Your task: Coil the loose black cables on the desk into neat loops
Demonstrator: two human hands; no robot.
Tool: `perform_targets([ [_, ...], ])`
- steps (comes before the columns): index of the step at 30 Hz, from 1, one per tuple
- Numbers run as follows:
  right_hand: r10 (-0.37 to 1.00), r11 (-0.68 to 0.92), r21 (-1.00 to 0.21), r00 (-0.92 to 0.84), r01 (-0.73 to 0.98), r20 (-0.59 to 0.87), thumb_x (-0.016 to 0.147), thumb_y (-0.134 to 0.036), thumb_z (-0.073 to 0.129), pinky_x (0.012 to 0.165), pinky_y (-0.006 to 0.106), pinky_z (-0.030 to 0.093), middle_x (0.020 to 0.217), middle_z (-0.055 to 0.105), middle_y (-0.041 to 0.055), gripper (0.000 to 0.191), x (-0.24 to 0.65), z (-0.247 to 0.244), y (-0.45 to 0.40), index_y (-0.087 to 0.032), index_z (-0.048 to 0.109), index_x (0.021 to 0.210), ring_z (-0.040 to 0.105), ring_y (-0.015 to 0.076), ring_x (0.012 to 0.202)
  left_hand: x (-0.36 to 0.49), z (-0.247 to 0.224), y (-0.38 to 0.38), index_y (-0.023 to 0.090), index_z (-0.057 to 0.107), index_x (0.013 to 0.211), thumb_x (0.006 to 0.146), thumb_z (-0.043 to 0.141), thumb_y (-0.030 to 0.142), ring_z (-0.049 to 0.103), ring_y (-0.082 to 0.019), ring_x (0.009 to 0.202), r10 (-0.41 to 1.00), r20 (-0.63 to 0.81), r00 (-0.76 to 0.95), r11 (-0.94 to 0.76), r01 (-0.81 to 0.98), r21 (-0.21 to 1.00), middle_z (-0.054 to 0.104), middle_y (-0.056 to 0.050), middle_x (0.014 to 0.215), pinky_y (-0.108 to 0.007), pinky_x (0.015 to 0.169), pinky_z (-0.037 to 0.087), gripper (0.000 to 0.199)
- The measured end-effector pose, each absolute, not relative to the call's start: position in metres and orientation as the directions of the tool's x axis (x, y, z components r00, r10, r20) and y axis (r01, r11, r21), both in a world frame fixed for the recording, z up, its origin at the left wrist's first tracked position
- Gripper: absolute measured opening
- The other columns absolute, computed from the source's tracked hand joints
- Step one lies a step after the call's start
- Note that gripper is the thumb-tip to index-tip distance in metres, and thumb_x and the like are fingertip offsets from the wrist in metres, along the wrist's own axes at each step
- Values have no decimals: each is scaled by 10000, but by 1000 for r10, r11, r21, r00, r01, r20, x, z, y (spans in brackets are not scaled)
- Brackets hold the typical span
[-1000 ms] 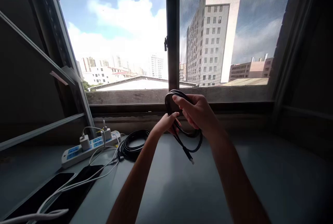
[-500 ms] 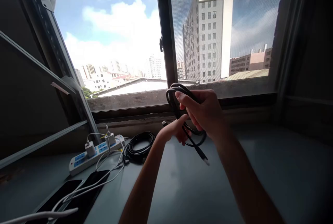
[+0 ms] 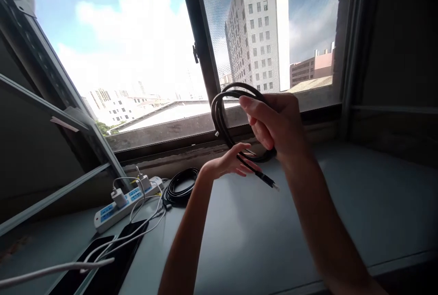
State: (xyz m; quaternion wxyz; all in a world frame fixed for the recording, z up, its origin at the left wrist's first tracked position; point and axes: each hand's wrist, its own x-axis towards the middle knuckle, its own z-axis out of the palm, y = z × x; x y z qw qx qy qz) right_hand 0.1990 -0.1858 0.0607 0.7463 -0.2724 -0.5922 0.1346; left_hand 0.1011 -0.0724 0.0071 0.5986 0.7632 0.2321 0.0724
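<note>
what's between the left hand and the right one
In the head view, part of the looped black cable lies between the left hand and the right hand, which grips it.

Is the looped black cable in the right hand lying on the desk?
No, the right hand holds the looped black cable up off the desk, its upper loops showing against the window.

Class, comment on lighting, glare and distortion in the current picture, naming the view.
Head view: left window pane glares, clouds washed white; head view: left hand and right hand backlit; head view: soft sheen on the desk; head view: window uprights lean at differing angles.
</note>
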Motion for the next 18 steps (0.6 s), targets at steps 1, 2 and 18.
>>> perform_targets([
  [1,511,831,-548,255,98,821,764,-260,586,267,167,175,276,325,-85,355,199,60,-185,-184,462,440,239,16,216,103,6,-72,178,657,1005,812,394,538,607,-248,958,504,-57,862,-184,171,968,688,-97,986,-383,885,411,486],
  [2,501,844,-532,254,67,827,760,-269,594,266,172,170,276,320,-83,368,199,60,-182,-184,453,431,237,19,216,106,4,-71,185,649,1000,808,441,509,613,-236,931,563,56,824,-205,74,976,684,-83,988,-368,862,424,430],
  [18,740,666,-742,197,-79,643,702,-412,679,309,183,394,332,371,-90,363,209,42,-111,-180,452,539,324,48,267,72,31,-52,174,481,762,741,657,372,277,-13,329,785,607,124,-458,-542,704,287,116,459,-150,342,211,266],
])
